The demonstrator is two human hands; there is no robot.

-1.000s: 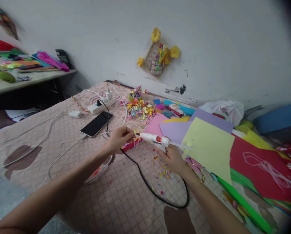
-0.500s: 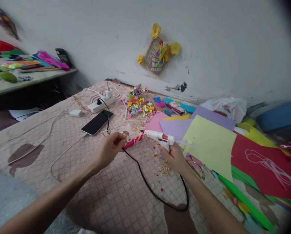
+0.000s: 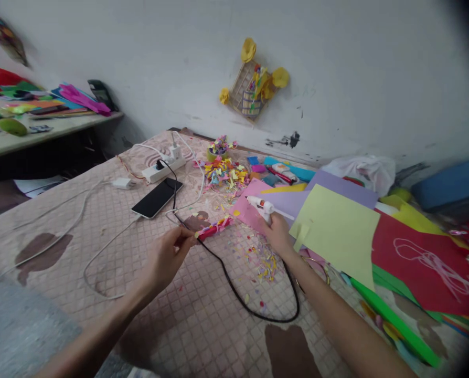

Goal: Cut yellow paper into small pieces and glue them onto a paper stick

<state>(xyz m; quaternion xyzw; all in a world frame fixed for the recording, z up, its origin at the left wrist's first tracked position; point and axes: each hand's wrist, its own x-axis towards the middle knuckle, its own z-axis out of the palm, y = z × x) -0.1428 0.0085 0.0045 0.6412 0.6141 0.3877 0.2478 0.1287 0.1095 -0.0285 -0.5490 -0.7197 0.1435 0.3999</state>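
Observation:
My left hand [image 3: 171, 256] pinches the near end of a narrow red strip [image 3: 215, 229] that has small coloured paper bits along it. In my right hand [image 3: 277, 234] is a white hot glue gun [image 3: 261, 205], its nozzle pointing left above a pink paper sheet. A clear glue stick shows at the back of the gun. The gun's black cord [image 3: 234, 291] loops across the table below both hands. Loose paper bits [image 3: 266, 265] lie scattered between the hands.
A phone [image 3: 158, 198] and a white power strip [image 3: 163, 169] with cables lie at left. Paper clippings [image 3: 226, 173] are heaped behind, beside a filled small pot [image 3: 217, 153]. Coloured sheets [image 3: 337, 231] and a green strip [image 3: 394, 320] cover the right side.
The glue gun in my right hand has moved up and away from the red strip, toward the pink sheet. My left hand has shifted slightly left and down, still pinching the strip.

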